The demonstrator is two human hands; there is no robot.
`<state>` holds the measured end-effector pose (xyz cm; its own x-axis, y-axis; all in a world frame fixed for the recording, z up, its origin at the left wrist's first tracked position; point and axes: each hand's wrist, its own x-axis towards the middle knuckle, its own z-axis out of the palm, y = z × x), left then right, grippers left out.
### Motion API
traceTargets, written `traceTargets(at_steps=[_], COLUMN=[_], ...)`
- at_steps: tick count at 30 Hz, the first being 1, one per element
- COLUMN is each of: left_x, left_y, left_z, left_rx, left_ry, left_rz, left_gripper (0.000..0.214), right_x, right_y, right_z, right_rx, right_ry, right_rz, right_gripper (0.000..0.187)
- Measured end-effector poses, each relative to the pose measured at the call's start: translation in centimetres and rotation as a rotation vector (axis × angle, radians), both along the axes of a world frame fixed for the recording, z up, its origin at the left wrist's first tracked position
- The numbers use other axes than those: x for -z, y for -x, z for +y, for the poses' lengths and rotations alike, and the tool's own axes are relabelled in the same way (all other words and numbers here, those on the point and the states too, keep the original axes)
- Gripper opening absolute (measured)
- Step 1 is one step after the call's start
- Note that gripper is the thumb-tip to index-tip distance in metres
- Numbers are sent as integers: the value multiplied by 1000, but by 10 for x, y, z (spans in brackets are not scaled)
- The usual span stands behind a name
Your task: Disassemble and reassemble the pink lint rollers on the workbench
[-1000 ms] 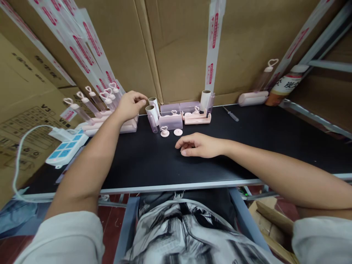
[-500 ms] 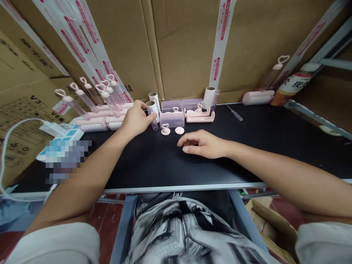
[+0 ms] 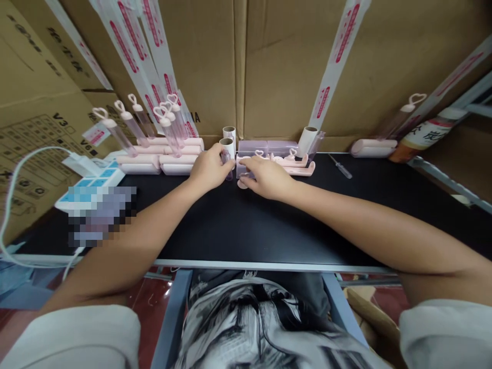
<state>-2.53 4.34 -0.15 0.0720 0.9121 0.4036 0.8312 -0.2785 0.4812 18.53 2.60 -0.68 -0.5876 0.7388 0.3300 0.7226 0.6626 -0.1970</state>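
the right hand (image 3: 267, 178) had moved forward since the earlier frame, its half-curled fingers at a pale pink round plastic disc (image 3: 242, 185) toward the black desk's (image 3: 230, 225) back edge. the left hand (image 3: 208, 169) was narrow at a translucent purple plastic tube (image 3: 229, 176) — either grip, i couldn't tell.

Left of the screwdriver (image 3: 343, 170), a pink lint-roller shell (image 3: 302, 169) and a white paper roll (image 3: 307, 143) block passage; behind it, a cardboard wall (image 3: 284, 87); in front, the right forearm (image 3: 346, 212). Right of it, a hand could cross the black tabletop (image 3: 388, 184) before the drink bottle (image 3: 426, 134).
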Motion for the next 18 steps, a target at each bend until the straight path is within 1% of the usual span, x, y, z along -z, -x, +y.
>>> traceTargets(at_steps=[1, 3, 5, 7, 9, 10, 11, 13, 15, 16, 18], left_x=[-2, -9, -17, -27, -38, -44, -49, -55, -55, -54, -48], left_y=[1, 2, 4, 5, 6, 7, 7, 7, 5, 4, -1], left_z=[-1, -3, -6, -11, -17, -21, -26, -34, -39, -41, -43], left_rx=[7, 24, 47, 86, 154, 203, 262, 389, 493, 529, 569], left_ry=[-6, -30, -72, -111, -95, -60, -12, 92, 166, 191, 237], left_rz=[-20, -83, -175, -288, -426, -501, -576, -687, -732, -735, -718], left_gripper=[28, 25, 24, 26, 28, 29, 30, 35, 40, 41, 42], right_x=[1, 3, 4, 5, 5, 5, 5, 7, 9, 10, 11], right_y=[4, 9, 8, 2, -10, -18, -26, -42, -56, -61, -69], right_z=[0, 1, 3, 4, 2, 0, -4, -14, -26, -31, -40], right_rx=[26, 43, 0, -85, -127, -123, -109, -104, -148, -176, -227], right_ry=[15, 31, 41, 42, 35, 54, 105, 309, 513, 568, 582], right_rz=[-35, -89, -94, -18, 162, 294, 444, 744, 952, 1018, 1092], right_gripper=[40, 33, 22, 12, 6, 9, 16, 28, 39, 43, 46])
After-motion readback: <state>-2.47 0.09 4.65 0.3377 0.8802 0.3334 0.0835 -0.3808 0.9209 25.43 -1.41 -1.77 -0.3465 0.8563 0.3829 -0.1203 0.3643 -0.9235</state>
